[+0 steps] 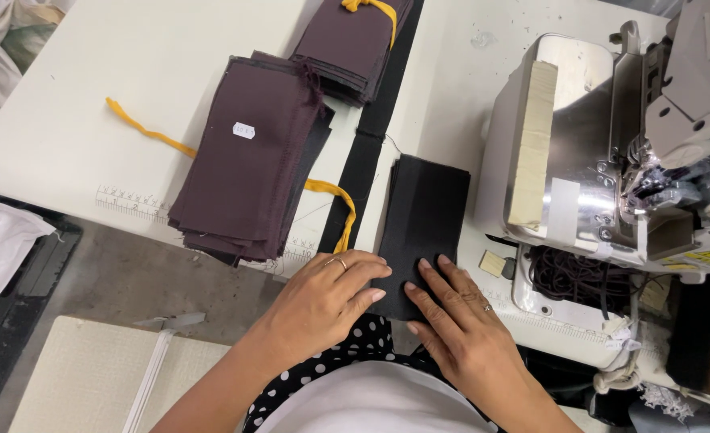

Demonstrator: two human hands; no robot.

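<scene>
The black fabric piece (421, 228) is a flat, matte rectangle — long side running from 12 to 6 o'clock — lying on the white table (90, 96) just left of the sewing machine (612, 152). Its near end sits under both hands: left hand (323, 301) at 7 o'clock, right hand (459, 321) at 5 o'clock, fingers spread flat, pressing down — not clamped on it.

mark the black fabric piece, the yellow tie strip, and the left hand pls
black fabric piece (429, 200): head view, middle of its flat top face.
yellow tie strip (148, 130): head view, stretch lying left of the fabric stack.
left hand (323, 298): head view, back of the hand.
</scene>
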